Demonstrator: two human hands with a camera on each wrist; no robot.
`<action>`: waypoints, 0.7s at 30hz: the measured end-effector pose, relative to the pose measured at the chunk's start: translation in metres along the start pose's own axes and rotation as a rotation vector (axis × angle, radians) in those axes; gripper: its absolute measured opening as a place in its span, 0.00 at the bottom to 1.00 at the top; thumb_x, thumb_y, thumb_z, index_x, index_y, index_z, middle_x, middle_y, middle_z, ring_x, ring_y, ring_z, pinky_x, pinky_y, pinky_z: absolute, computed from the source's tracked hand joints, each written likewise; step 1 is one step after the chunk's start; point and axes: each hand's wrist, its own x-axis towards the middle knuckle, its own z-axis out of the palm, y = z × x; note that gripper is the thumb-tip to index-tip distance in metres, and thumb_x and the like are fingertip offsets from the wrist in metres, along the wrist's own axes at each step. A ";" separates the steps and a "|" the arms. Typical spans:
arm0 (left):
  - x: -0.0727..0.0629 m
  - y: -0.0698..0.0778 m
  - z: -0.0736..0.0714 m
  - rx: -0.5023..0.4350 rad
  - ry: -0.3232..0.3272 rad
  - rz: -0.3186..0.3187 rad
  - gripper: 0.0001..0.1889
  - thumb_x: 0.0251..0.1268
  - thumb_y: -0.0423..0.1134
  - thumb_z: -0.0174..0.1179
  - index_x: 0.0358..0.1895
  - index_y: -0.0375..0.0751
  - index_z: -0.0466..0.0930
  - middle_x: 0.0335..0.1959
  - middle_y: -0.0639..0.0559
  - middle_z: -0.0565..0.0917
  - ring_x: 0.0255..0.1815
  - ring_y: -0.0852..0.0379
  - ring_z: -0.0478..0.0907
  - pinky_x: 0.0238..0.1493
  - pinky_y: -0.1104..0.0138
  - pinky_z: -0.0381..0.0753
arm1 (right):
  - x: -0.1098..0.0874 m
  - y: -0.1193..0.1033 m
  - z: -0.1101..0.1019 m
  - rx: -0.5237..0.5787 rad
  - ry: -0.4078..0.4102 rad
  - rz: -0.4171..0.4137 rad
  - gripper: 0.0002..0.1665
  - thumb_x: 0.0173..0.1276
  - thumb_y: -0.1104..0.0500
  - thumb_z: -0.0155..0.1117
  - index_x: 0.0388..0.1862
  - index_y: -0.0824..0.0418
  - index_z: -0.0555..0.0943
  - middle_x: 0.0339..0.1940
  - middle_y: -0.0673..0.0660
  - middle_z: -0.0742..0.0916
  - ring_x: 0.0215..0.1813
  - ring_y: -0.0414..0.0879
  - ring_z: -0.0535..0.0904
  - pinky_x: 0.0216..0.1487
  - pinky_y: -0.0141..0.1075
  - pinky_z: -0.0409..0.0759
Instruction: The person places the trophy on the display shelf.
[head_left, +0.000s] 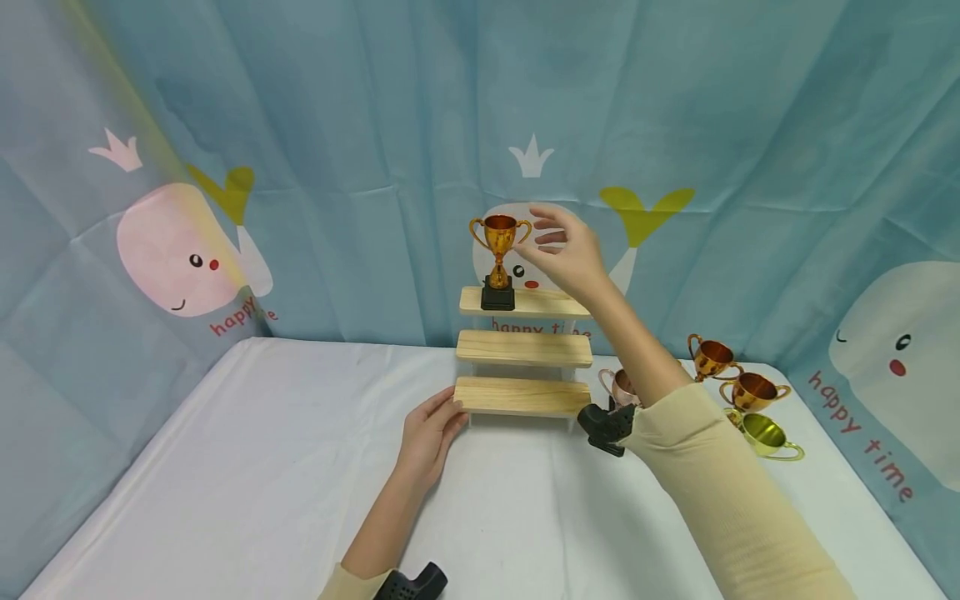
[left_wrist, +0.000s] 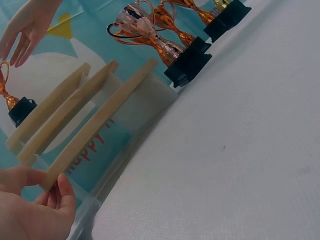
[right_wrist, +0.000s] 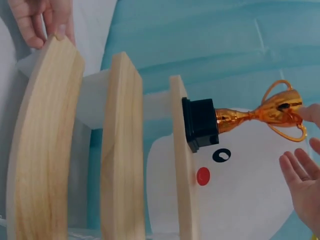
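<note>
A gold trophy (head_left: 500, 242) with a black base stands upright at the left end of the top board of a three-step wooden stand (head_left: 522, 397). My right hand (head_left: 566, 254) is beside the trophy's right handle, its fingers spread and not wrapped around it. In the right wrist view the thumb overlaps the cup's edge; whether it touches I cannot tell. My left hand (head_left: 429, 437) pinches the left end of the lowest board, thumb and fingers on either side of it, as the left wrist view shows.
Right of the stand are several more trophies: a rose-gold trophy (left_wrist: 145, 35), partly behind my right forearm in the head view, copper-orange trophies (head_left: 753, 392) and a yellow-gold trophy (head_left: 765, 435). A white cloth (head_left: 300, 467) covers the table. A blue printed curtain (head_left: 337, 167) hangs behind.
</note>
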 end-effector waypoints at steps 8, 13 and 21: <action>0.000 -0.001 -0.002 0.018 0.006 0.002 0.24 0.80 0.27 0.54 0.74 0.22 0.67 0.72 0.28 0.71 0.52 0.59 0.81 0.55 0.75 0.88 | -0.016 0.006 -0.001 0.060 0.026 0.003 0.36 0.73 0.61 0.72 0.78 0.63 0.72 0.69 0.69 0.79 0.66 0.62 0.79 0.72 0.52 0.81; 0.001 0.000 -0.002 0.014 0.003 0.006 0.25 0.80 0.27 0.55 0.75 0.22 0.66 0.72 0.27 0.70 0.52 0.59 0.81 0.56 0.75 0.88 | -0.029 0.006 0.001 0.075 0.069 0.007 0.36 0.74 0.61 0.72 0.77 0.64 0.72 0.68 0.70 0.80 0.66 0.62 0.79 0.72 0.51 0.82; 0.001 0.000 0.000 0.004 -0.006 0.008 0.25 0.80 0.27 0.54 0.75 0.21 0.65 0.72 0.27 0.70 0.50 0.60 0.81 0.55 0.75 0.88 | -0.050 0.006 0.004 0.154 0.113 -0.001 0.33 0.73 0.64 0.71 0.75 0.68 0.73 0.66 0.72 0.80 0.67 0.65 0.78 0.72 0.49 0.83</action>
